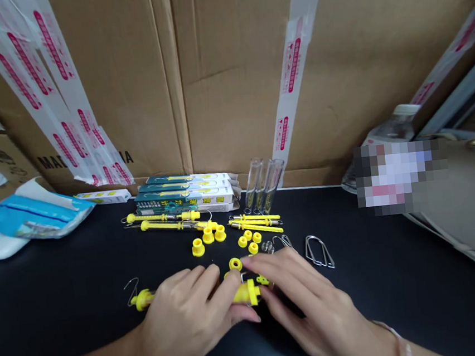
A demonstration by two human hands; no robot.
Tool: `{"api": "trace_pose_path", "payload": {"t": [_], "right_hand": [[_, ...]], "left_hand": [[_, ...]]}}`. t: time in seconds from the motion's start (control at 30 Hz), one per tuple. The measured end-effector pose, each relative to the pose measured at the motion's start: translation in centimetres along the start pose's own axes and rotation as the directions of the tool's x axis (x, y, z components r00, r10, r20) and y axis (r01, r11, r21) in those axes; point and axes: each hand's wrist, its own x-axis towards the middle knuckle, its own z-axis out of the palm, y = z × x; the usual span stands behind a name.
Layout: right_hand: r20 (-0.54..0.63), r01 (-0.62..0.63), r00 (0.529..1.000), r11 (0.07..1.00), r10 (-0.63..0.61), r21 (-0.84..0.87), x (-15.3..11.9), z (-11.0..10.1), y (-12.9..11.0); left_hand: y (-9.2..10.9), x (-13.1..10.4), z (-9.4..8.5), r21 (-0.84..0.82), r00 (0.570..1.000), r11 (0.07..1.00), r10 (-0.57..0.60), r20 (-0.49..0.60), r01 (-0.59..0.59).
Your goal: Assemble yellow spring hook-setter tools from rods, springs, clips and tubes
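My left hand (pixel 187 311) is wrapped round a spring scale (pixel 246 293) with yellow end pieces, held level over the black table. Its wire hook (pixel 132 291) sticks out on the left. At the yellow right end is my right hand (pixel 312 299), its fingers bent and close together; whether they pinch a small part is hidden. Just beyond my fingertips lies a yellow ring (pixel 235 264). Several small yellow caps (pixel 253 247) and larger yellow collars (pixel 197 247) stand behind the hands. Metal springs (pixel 268 247) and wire loops (pixel 319 252) lie to their right.
Behind the parts are two assembled scales (pixel 175 225), yellow rods (pixel 256 223), clear tubes (pixel 264 186) and stacked boxes (pixel 184 194). A blue packet (pixel 35 214) lies left; a bottle (pixel 392 129) and beige bag (pixel 459 207) are right. Cardboard (pixel 232 78) walls the back.
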Motion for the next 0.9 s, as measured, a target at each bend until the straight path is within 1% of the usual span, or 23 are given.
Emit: {"api": "trace_pose_path", "payload": {"t": [0.07, 0.2, 0.27, 0.33, 0.37, 0.4, 0.47, 0.57, 0.63, 0.67, 0.77, 0.83, 0.9], "right_hand": [[-0.002, -0.005, 1.0, 0.999, 0.005, 0.053, 0.0, 0.2, 0.1], [-0.063, -0.05, 0.996, 0.99, 0.059, 0.13, 0.1, 0.4, 0.1], [-0.063, -0.122, 0.989, 0.979, 0.134, 0.161, 0.2, 0.4, -0.2], [-0.078, -0.196, 0.974, 0.965, 0.211, 0.172, 0.3, 0.4, -0.5], [-0.089, -0.213, 0.969, 0.963, 0.23, 0.166, 0.3, 0.3, -0.6], [-0.095, -0.213, 0.969, 0.966, 0.229, 0.149, 0.3, 0.2, -0.7], [-0.08, -0.166, 0.982, 0.983, 0.172, 0.082, 0.4, 0.1, -0.9], [-0.055, -0.077, 0.996, 0.994, 0.073, -0.083, 0.5, 0.1, -1.0], [-0.074, -0.043, 0.997, 0.985, 0.031, -0.166, 0.6, 0.2, -1.1], [-0.086, -0.027, 0.996, 0.983, 0.012, -0.18, 0.7, 0.3, -1.2], [-0.099, 0.007, 0.995, 0.991, -0.021, -0.131, 0.7, 0.9, -1.6], [-0.08, 0.004, 0.997, 0.997, -0.011, -0.075, 0.6, 1.3, -1.8], [-0.056, -0.003, 0.998, 0.998, 0.0, -0.06, 0.5, 1.6, -2.1]], "left_hand": [[0.0, 0.1, 0.0, -0.002, 1.0, 1.0, 0.001, -0.014, -0.001], [0.2, 0.1, -0.1, 0.016, 1.0, 1.0, 0.015, -0.005, -0.015], [0.3, 0.0, -0.1, 0.017, 1.0, 1.0, 0.019, -0.001, -0.019], [0.3, -0.1, 0.0, 0.022, 1.0, 1.0, 0.009, -0.025, -0.008], [0.2, -0.2, 0.1, 0.024, 0.999, 1.0, 0.0, -0.035, 0.001], [0.2, -0.3, 0.1, 0.025, 0.999, 1.0, -0.011, -0.039, 0.012], [0.1, -0.4, 0.2, 0.026, 0.999, 0.999, -0.023, -0.035, 0.024], [0.0, -0.4, 0.3, 0.022, 0.999, 1.0, -0.021, -0.045, 0.022], [0.0, -0.4, 0.2, 0.03, 0.998, 0.999, -0.02, -0.058, 0.022], [0.0, -0.4, 0.2, 0.037, 0.998, 0.999, -0.021, -0.059, 0.023], [0.0, -0.4, 0.2, 0.062, 0.999, 0.998, -0.021, -0.048, 0.024], [0.0, -0.4, 0.2, 0.062, 0.999, 0.998, -0.029, -0.029, 0.031], [0.0, -0.5, 0.2, 0.057, 0.999, 0.998, -0.034, -0.027, 0.036]]}}
